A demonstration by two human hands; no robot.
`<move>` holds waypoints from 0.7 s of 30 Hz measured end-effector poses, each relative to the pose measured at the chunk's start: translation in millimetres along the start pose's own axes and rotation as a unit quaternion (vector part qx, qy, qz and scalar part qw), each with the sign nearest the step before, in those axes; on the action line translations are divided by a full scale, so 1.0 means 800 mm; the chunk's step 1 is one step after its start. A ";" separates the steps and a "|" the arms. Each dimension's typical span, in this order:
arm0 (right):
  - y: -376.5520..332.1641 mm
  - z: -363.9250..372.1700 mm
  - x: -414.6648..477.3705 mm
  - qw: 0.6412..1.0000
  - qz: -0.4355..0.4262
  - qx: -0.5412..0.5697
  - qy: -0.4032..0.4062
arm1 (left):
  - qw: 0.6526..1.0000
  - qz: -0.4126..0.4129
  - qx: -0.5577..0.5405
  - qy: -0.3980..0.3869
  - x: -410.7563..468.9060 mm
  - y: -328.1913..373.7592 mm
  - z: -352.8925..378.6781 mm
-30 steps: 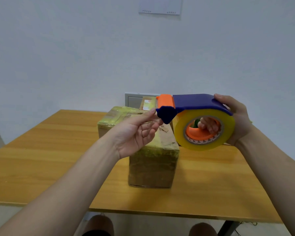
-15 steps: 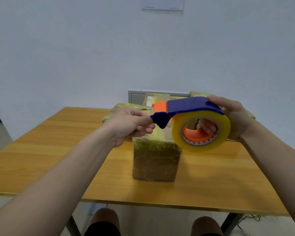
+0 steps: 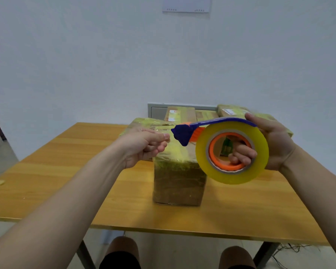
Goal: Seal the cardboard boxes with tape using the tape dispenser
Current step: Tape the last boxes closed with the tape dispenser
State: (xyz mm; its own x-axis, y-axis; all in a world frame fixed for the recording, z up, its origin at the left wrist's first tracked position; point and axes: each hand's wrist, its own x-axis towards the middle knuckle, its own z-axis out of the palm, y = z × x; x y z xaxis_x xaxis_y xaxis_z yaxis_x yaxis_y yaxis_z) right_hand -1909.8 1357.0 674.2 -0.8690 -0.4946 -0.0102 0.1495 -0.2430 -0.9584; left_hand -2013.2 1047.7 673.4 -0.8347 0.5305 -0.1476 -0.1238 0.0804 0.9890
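Observation:
My right hand (image 3: pixel 275 144) holds the tape dispenser (image 3: pixel 221 121), blue with an orange hub, fingers through the core of its yellow tape roll (image 3: pixel 260 152). It is raised above a cardboard box (image 3: pixel 178 183) wrapped in yellowish tape, which stands mid-table. My left hand (image 3: pixel 142 144) is just left of the dispenser's blue nose, thumb and forefinger pinched on what looks like the clear tape end, which is barely visible.
The wooden table (image 3: pixel 66 171) carries more taped boxes behind: one at the left (image 3: pixel 144 122), one at the back (image 3: pixel 180 113), one at the right (image 3: pixel 231 110). A grey panel (image 3: pixel 157 111) sits on the wall. A small scrap (image 3: pixel 0 182) lies near the table's left edge.
My left hand went from an open touch on the dispenser's nose to a pinch, then drew slightly left of it. The dispenser tilted, its roll now facing me more.

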 end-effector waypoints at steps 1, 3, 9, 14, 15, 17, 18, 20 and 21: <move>0.001 -0.002 0.002 0.999 -0.001 0.029 -0.019 | 1.000 -0.001 -0.005 -0.002 0.001 0.000 0.000; -0.001 -0.006 0.002 0.998 0.004 0.054 -0.044 | 1.000 -0.001 -0.008 -0.005 0.000 0.000 -0.001; -0.023 -0.010 -0.006 0.994 0.034 -0.054 -0.086 | 1.000 -0.002 0.006 0.004 -0.003 -0.007 -0.007; -0.040 -0.008 -0.005 0.987 0.087 -0.110 -0.074 | 0.999 0.001 0.030 0.021 -0.004 -0.011 -0.010; -0.044 -0.006 -0.003 0.986 0.096 -0.115 -0.076 | 0.999 0.004 0.032 0.024 -0.005 -0.011 -0.009; -0.050 0.001 0.002 0.984 0.114 -0.121 -0.061 | 0.999 0.012 0.039 0.032 -0.007 -0.013 -0.008; -0.052 0.004 0.003 0.982 0.121 -0.136 -0.042 | 0.998 0.017 0.042 0.038 -0.007 -0.015 -0.007; -0.053 0.012 0.004 0.975 0.115 -0.188 -0.007 | 0.998 0.026 0.039 0.044 -0.008 -0.018 -0.006; -0.053 0.015 0.004 0.972 0.106 -0.208 -0.001 | 0.998 0.029 0.035 0.045 -0.009 -0.020 -0.006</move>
State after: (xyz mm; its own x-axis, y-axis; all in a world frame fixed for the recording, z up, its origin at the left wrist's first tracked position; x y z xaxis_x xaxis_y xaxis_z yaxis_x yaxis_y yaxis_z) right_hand -1913.6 1355.6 718.4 -0.8384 -0.4984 -0.2205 0.1215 0.2235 -0.9671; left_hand -2008.2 1038.5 658.9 -0.8842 0.4590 -0.0872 -0.0390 0.1134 0.9928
